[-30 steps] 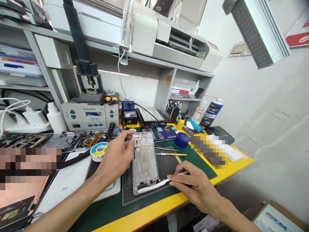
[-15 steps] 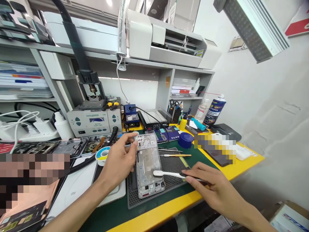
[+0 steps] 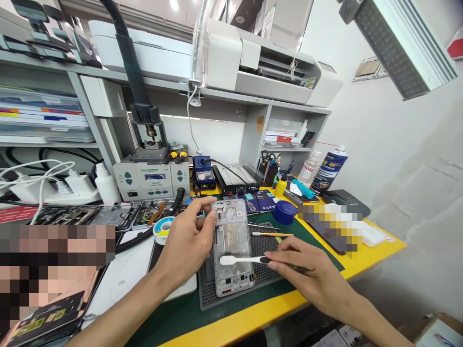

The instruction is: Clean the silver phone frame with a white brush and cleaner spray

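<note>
My left hand [image 3: 190, 229] pinches the upper left edge of a bare phone frame [image 3: 231, 233], which is tilted up off the grey perforated mat. The frame is silver-grey, with handwriting near its top and small dark parts along its bottom. Between the fingers of my right hand [image 3: 307, 270] is a toothbrush [image 3: 249, 260] with a white head and a dark handle. Its head lies across the lower part of the frame; the bristles face down and are hidden, so contact is unclear. A thin brush [image 3: 273, 234] and tweezers rest just to the right of the frame.
A grey perforated mat [image 3: 210, 301] lies on the green and yellow bench. To the left are a solder wick spool [image 3: 163, 226], a white tablet-like panel and opened phones. A hot air station [image 3: 152, 180] stands behind; a blue round container [image 3: 285, 212] and spray can [image 3: 329, 168] are right.
The toothbrush head has moved left across the phone frame, with my right hand following. My left hand keeps its hold on the frame. The whole view has shifted slightly.
</note>
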### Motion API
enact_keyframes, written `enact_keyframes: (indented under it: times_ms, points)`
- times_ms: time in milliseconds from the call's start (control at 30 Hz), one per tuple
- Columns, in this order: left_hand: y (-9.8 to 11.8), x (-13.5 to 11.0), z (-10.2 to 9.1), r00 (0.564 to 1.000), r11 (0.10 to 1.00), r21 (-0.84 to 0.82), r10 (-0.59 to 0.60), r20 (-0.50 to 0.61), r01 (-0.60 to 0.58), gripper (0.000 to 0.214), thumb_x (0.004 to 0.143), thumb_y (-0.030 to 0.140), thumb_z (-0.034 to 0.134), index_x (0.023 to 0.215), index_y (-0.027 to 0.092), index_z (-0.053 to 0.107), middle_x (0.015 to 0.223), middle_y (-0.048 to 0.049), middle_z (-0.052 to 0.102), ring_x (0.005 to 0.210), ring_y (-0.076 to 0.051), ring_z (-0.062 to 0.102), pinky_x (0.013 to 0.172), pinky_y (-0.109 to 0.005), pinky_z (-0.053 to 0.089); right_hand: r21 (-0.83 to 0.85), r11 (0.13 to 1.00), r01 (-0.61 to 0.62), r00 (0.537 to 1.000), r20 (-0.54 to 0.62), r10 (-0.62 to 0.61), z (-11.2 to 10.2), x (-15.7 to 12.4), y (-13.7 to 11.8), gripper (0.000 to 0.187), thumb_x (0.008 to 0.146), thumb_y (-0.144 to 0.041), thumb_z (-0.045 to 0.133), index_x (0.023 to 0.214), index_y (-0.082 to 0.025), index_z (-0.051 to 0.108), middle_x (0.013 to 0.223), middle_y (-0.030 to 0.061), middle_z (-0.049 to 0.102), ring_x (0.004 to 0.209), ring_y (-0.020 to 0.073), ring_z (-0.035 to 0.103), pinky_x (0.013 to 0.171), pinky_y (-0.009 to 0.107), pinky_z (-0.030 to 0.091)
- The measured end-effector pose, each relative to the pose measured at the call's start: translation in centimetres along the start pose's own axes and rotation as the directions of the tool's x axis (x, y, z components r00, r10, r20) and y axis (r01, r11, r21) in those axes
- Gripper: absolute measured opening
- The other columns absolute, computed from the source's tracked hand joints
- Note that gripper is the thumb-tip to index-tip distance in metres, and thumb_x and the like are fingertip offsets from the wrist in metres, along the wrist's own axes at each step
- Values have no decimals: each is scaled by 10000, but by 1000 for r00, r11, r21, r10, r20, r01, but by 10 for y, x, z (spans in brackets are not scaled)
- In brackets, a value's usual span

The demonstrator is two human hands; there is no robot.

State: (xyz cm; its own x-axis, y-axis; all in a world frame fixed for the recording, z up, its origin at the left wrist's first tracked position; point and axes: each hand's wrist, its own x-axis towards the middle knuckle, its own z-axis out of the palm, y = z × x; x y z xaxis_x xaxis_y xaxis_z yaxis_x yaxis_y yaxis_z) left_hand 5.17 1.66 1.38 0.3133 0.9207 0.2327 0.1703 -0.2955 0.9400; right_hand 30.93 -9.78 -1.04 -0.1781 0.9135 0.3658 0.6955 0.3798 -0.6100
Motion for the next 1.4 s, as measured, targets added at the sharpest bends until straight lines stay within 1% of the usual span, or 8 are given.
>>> enact_keyframes:
  times_ms: [167, 300, 467, 700, 900, 1033, 1200, 1400]
  points:
    - [1, -1, 0, 1000, 1000, -23, 5, 8, -5, 308, 992, 482, 529, 1261, 333, 517, 581, 83, 519, 426, -136, 480, 383, -238, 423, -22, 999, -28, 992, 121, 31, -8, 0, 1, 252, 1058, -338, 596, 1212, -289, 790, 919, 45, 595, 793, 190, 571, 702, 323, 432]
    - [1, -1, 1, 999, 999, -26, 43, 2, -43, 301, 986, 463, 535, 1252, 321, 529, 790, 50, 584, 454, -102, 479, 377, -231, 385, -45, 990, -133, 971, 194, 140, -22, -4, -1, 234, 1053, -406, 604, 1067, -305, 815, 852, 21, 582, 738, 175, 550, 658, 304, 415]
    - [2, -3, 0, 994, 994, 22, 112, -18, -112, 330, 986, 431, 546, 1292, 308, 551, 944, 17, 610, 533, -68, 486, 425, -200, 363, -46, 972, -232, 960, 151, 237, -37, -8, -2, 253, 1033, -472, 622, 1061, -298, 803, 916, 37, 666, 815, 199, 616, 673, 305, 444]
    - [1, -7, -1, 980, 978, 67, 199, -28, -197, 352, 1005, 426, 535, 1341, 324, 549, 893, 25, 626, 559, -60, 464, 453, -189, 304, -26, 979, -201, 975, 86, 202, -32, -7, -5, 226, 1025, -460, 637, 1092, -317, 799, 959, 35, 694, 880, 208, 641, 769, 322, 484]
    - [-2, -9, -1, 962, 957, 120, 270, -42, -264, 359, 1011, 413, 531, 1358, 322, 550, 850, 24, 635, 589, -78, 472, 505, -210, 343, -76, 982, -173, 969, 163, 183, -17, -6, -11, 255, 1040, -445, 603, 1102, -298, 803, 901, 47, 639, 797, 197, 591, 618, 287, 447]
    - [-2, -10, -2, 953, 945, 154, 299, -46, -289, 347, 1018, 387, 524, 1356, 314, 547, 712, 48, 584, 604, -87, 483, 518, -198, 333, -172, 967, -187, 955, 198, 220, -35, -11, -17, 254, 1043, -442, 590, 1092, -306, 799, 927, 53, 645, 776, 190, 600, 525, 248, 433]
    - [-2, -11, 0, 929, 918, 187, 367, -57, -351, 325, 1018, 372, 522, 1333, 300, 558, 751, 35, 618, 606, -89, 495, 511, -202, 330, -315, 932, -180, 958, 161, 239, -58, -18, -27, 253, 1037, -461, 595, 1082, -316, 797, 988, 59, 695, 900, 232, 656, 706, 305, 516]
    - [-1, -12, 1, 920, 909, 198, 386, -67, -367, 319, 1021, 366, 518, 1329, 292, 559, 781, 34, 625, 608, -88, 504, 536, -210, 368, -138, 977, -165, 969, 161, 187, -27, -14, -30, 256, 1056, -422, 580, 1143, -298, 787, 951, 52, 661, 819, 192, 618, 649, 287, 465]
